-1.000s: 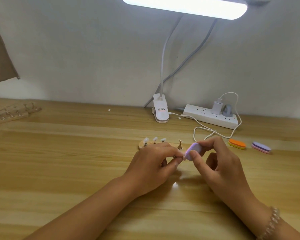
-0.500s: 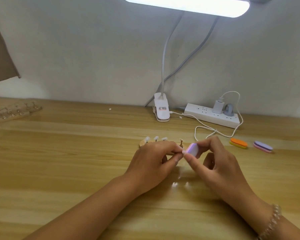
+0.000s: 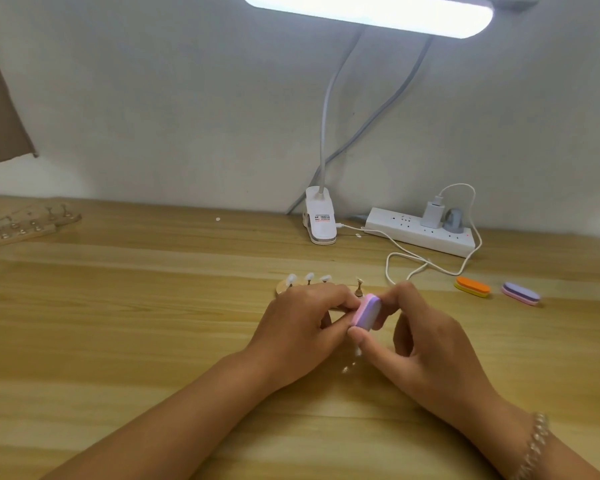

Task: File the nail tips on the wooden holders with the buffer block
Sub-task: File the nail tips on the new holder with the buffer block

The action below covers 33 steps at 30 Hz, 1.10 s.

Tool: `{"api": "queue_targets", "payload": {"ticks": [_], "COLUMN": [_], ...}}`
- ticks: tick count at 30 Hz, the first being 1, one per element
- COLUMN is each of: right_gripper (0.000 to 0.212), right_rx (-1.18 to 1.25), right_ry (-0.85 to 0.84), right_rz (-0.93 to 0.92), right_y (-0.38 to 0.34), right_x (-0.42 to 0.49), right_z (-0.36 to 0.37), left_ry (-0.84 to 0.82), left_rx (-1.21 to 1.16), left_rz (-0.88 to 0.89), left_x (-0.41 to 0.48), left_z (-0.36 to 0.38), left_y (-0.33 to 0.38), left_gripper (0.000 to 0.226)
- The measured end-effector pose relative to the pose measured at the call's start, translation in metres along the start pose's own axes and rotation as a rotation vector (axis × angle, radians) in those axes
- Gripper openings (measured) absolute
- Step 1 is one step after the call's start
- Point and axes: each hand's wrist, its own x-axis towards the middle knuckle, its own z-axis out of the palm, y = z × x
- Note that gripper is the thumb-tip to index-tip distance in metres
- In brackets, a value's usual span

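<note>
I am gripping the pink-and-purple buffer block (image 3: 367, 312) in my right hand (image 3: 420, 344), thumb beneath its near end and fingers curling over the far end, so that it is tilting on edge just above the counter (image 3: 118, 306). My left hand (image 3: 302, 327) is curling in against the block's left face, thumb and forefinger drawn together there (whether they are pinching anything between them I cannot tell, since the block is hiding that spot). Just behind my left knuckles the wooden holder (image 3: 282, 288) is lying on the counter, with three white nail tips (image 3: 309, 276) standing up on its pegs and one bare peg (image 3: 360, 285) beside them. A beaded bracelet (image 3: 536, 441) is sitting on my right wrist. Off to the right, an orange buffer (image 3: 472, 286) and a purple buffer (image 3: 521, 293) are lying near each other. Farther back, a white power strip (image 3: 420, 233) is carrying a charger (image 3: 433, 213), its cable (image 3: 406, 252) looping forward, beside the lamp's clip (image 3: 320, 221). More wooden holders (image 3: 21, 225) are resting far left.
</note>
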Motion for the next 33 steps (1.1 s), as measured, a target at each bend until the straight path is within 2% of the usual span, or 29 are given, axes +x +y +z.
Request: {"api": "queue_targets", "payload": {"ticks": [4, 9, 15, 20, 23, 33], "right_gripper": [0.045, 0.037, 0.042, 0.040, 0.042, 0.034], "right_rx": [0.042, -0.080, 0.026, -0.109, -0.064, -0.019], "right_ry": [0.024, 0.025, 0.078, -0.001, -0.005, 0.064], "right_rz": [0.140, 0.024, 0.141, -0.014, 0.035, 0.032], "right_y": [0.008, 0.001, 0.007, -0.003, -0.001, -0.002], "right_x": [0.005, -0.002, 0.005, -0.001, 0.002, 0.001], "right_z": [-0.003, -0.001, -0.005, -0.002, -0.003, -0.003], "left_ry": [0.026, 0.026, 0.073, 0.030, 0.069, 0.031], "left_rx": [-0.029, -0.041, -0.054, -0.028, -0.052, -0.068], "left_rz": [0.036, 0.022, 0.002, 0.019, -0.002, -0.028], "left_x": [0.001, 0.000, 0.002, 0.001, 0.002, 0.002], "left_z": [0.002, 0.001, 0.003, 0.002, 0.001, 0.001], "left_y": [0.000, -0.002, -0.003, -0.002, 0.000, 0.001], "left_gripper": [0.013, 0.015, 0.009, 0.010, 0.009, 0.017]}}
